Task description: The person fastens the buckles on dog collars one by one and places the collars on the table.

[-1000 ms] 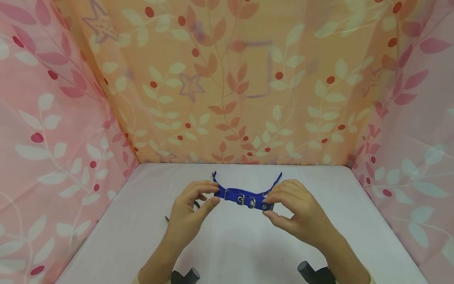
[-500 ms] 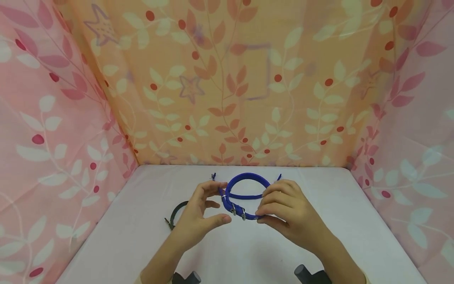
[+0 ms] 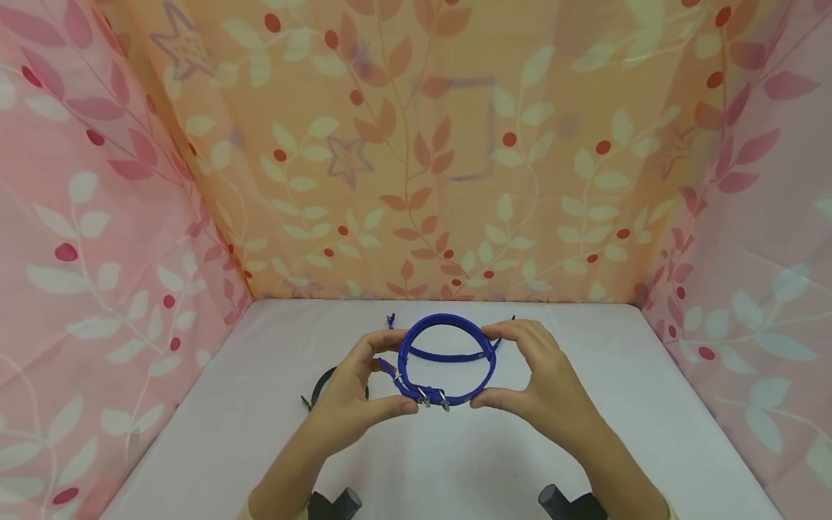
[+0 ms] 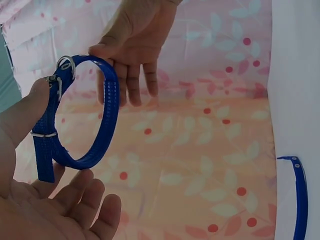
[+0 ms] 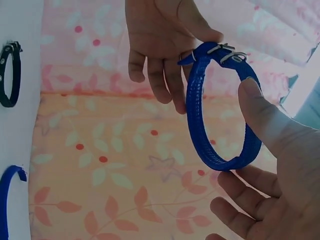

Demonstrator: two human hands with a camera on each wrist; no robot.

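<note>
Head view: left hand [image 3: 347, 401] and right hand [image 3: 546, 383], thumbs well parted from fingers, grip a blue collar [image 3: 447, 319]; towards its nine o'clock, a black collar [image 3: 318, 386] lies on the table [image 3: 455, 462].

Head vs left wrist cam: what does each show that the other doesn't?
Head only: the black strap loop on the table, partly behind the left hand, plus two dark grey-tipped pieces by the forearms.

Left wrist only: a teal patch at the left edge, and the lower fingers of the right hand, hidden in head.

Both: both hands holding the buckled blue collar, a second blue strap on the white table, leaf-print curtains.
</note>
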